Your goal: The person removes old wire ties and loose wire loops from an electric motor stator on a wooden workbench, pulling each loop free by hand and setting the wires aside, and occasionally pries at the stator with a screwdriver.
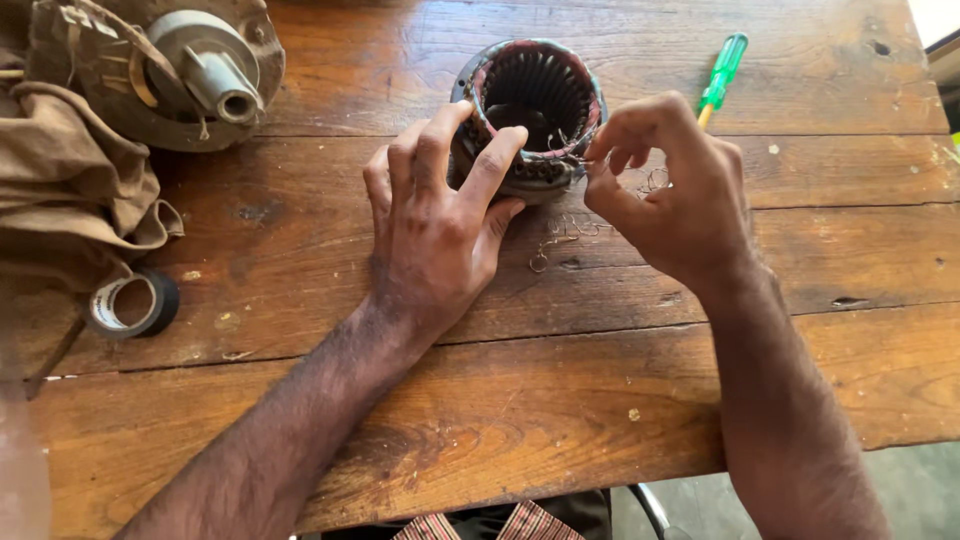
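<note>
Near the far edge of the wooden surface (pixel 600 400), a round motor stator (pixel 535 115) stood on end with its open bore facing up, and everything else lay around it. Your left hand (pixel 435 235) rested just on the near side of the stator, its grip closed on the housing: the thumb pressed the near wall while the index and middle fingers curled over the rim. Your right hand (pixel 675 195) sat just beside the stator on its right, with the fingertips pinched together on thin copper wire strands (pixel 580 150) at the rim's right edge. Loose curls of the same wire (pixel 560 240) lay on the surface just in front of the stator, between your two hands. A green-handled screwdriver (pixel 722 75) lay to the right of the stator, beyond your right hand. Well to the stator's left sat a motor end cover with a shaft (pixel 190 70), a brown cloth (pixel 70 190) and, nearer you, a roll of tape (pixel 133 305).
</note>
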Demonstrator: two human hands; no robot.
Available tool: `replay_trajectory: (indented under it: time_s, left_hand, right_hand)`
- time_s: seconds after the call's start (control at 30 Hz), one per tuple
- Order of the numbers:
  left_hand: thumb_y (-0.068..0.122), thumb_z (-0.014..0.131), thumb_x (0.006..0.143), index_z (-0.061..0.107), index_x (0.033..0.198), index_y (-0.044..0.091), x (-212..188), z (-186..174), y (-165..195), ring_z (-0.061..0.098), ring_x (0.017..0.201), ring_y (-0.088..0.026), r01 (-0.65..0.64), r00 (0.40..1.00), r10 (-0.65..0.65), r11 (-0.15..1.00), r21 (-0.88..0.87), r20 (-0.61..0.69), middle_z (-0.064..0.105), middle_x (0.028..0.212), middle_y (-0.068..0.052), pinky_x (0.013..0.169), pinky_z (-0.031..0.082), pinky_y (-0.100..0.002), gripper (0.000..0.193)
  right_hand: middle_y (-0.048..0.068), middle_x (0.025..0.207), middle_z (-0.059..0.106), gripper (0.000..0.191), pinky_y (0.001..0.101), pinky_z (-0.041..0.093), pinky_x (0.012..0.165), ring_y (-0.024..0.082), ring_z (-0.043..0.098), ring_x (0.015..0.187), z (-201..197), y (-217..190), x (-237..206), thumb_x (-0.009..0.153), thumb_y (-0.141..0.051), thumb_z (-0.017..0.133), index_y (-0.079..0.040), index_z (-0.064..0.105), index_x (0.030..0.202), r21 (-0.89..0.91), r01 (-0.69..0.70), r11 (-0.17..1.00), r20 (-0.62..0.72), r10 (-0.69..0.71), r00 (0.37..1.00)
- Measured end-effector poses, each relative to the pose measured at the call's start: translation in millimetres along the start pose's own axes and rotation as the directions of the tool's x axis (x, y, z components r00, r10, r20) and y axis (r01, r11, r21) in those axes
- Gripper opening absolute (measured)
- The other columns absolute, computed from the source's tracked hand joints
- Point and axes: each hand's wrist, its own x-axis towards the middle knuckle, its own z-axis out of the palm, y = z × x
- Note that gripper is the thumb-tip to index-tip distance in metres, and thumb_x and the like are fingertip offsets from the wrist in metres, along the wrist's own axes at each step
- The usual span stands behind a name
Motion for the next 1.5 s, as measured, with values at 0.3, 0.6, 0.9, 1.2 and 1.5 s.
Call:
replay_trajectory:
  time_s: [0.3,0.6,0.9,1.2,1.5]
  left_hand:
    - [0.032,0.080,0.098,0.052,0.151,0.021,-2.7,5.2,-4.9,0.033,0.142,-0.030,-0.012,1.000,0.012,1.000,-0.010,0.014,0.036,0.150,-0.014,0.116,0.028,-0.056,0.062]
    - [0.026,0.071,0.098,0.063,0.143,0.015,14.3,2.8,-13.0,0.033,0.145,-0.027,0.024,0.992,-0.039,0.991,-0.131,-0.118,0.040,0.152,-0.016,0.126,0.024,-0.049,0.047]
    - [0.039,0.074,0.078,0.085,0.090,0.021,105.3,6.5,1.6,0.024,0.147,-0.039,0.384,0.855,-0.310,0.917,-0.105,0.416,0.028,0.159,-0.024,0.119,0.013,-0.060,0.024]
    - [0.019,0.078,0.070,0.084,0.077,0.012,106.0,9.4,-8.2,0.031,0.144,-0.039,0.585,0.749,-0.392,0.770,-0.254,0.535,0.029,0.163,-0.019,0.113,0.035,-0.053,0.012]
    - [0.026,0.078,0.079,0.083,0.087,0.013,89.0,24.5,-22.5,0.033,0.144,-0.041,0.500,0.848,-0.380,0.806,-0.317,0.371,0.037,0.156,-0.026,0.117,0.028,-0.054,0.017]
  right_hand:
    - [0.006,0.097,0.073,0.014,0.0335,0.059,0.076,0.015,0.070,0.081,-3.4,-1.2,4.8,0.098,-0.001,0.075,-0.008,0.062,0.102,-0.131,0.195,0.972,0.109,-0.181,0.977]
    - [0.007,0.098,0.073,0.019,0.0305,0.060,0.073,0.014,0.072,0.084,-3.2,-3.2,6.4,0.097,-0.002,0.076,-0.006,0.060,0.106,0.008,0.091,0.996,0.082,-0.091,0.992]
    - [0.005,0.101,0.072,0.028,0.0297,0.059,0.072,0.013,0.073,0.085,0.1,-3.5,5.5,0.090,-0.002,0.076,-0.006,0.059,0.112,0.076,0.026,0.997,0.038,-0.029,0.999]
    - [0.004,0.103,0.072,0.030,0.0272,0.057,0.062,0.010,0.071,0.080,-0.7,0.4,6.3,0.089,0.002,0.074,-0.005,0.058,0.114,0.134,-0.004,0.991,0.015,0.002,1.000]
    - [0.003,0.102,0.072,0.021,0.0246,0.059,0.059,0.009,0.070,0.078,1.5,-4.6,9.0,0.094,0.001,0.071,-0.007,0.060,0.110,0.148,-0.019,0.989,0.018,0.016,1.000]
